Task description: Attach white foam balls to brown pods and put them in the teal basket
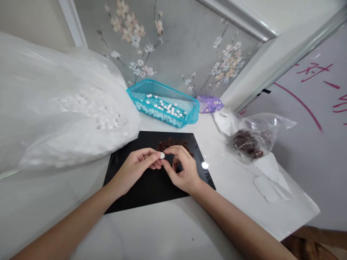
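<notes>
A small white ball (162, 155) is pinched at the fingertips of my left hand (139, 163), just above a black mat (143, 186). From the other side, the thumb and index finger of my right hand (183, 168) close round the ball's right edge, with the other fingers curled. Whether a tiny piece also sits between the right fingertips is too small to tell. Behind my hands lies a heap of reddish-brown crumbly bits (173, 142) on the mat, partly covered by the right hand.
Several white balls lie in a blue plastic basket (191, 117) against the wall. A large translucent bag (67, 137) of white balls fills the left. To the right are a purple packet (210, 104), a clear bag of brown material (247, 142) and white paper (271, 173).
</notes>
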Action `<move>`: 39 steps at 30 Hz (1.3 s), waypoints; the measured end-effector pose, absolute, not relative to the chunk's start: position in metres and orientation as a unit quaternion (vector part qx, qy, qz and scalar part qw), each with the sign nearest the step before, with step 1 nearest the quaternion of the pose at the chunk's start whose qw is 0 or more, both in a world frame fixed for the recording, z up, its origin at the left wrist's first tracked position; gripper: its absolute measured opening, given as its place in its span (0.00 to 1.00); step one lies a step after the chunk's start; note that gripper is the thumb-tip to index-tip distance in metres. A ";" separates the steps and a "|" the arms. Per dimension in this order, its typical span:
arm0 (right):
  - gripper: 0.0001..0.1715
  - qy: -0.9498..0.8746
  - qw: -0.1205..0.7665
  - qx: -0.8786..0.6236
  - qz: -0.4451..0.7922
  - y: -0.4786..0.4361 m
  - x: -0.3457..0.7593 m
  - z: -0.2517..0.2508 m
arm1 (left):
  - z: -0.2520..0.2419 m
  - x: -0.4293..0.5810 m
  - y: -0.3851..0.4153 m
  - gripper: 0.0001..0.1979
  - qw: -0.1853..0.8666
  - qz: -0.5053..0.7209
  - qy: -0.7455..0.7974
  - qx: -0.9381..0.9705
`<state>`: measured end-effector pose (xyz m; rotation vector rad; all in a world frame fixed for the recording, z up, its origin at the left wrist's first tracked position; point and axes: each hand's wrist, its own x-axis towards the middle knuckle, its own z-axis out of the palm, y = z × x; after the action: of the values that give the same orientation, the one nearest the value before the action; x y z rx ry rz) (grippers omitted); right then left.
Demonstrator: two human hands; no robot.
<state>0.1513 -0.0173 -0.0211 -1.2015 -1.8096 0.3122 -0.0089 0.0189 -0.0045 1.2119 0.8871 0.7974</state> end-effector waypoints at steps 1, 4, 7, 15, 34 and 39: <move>0.10 -0.735 0.452 -0.491 0.122 -0.017 0.151 -0.021 | -0.005 -0.009 0.019 0.09 0.661 0.353 0.392 0.533; 0.08 -0.738 0.448 -0.498 0.083 -0.013 0.153 -0.016 | -0.005 -0.009 0.019 0.11 0.671 0.365 0.401 0.505; 0.07 -0.713 0.478 -0.513 -0.009 0.004 0.164 0.000 | -0.006 -0.010 0.019 0.15 0.681 0.372 0.409 0.479; 0.12 -0.623 0.422 -0.645 -0.136 0.104 0.219 0.057 | -0.007 -0.011 0.019 0.17 0.684 0.368 0.399 0.488; 0.13 -0.871 0.119 -0.476 -0.006 0.108 0.041 0.032 | -0.014 -0.009 0.019 0.08 0.673 0.398 0.388 0.488; 0.15 -0.836 0.123 -0.534 0.029 0.110 0.041 0.026 | -0.011 -0.009 0.017 0.07 0.679 0.400 0.386 0.480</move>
<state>0.0408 0.1098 0.0261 -1.5583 -2.4377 0.0843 -0.0090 0.0168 -0.0110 1.0779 0.8679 0.8975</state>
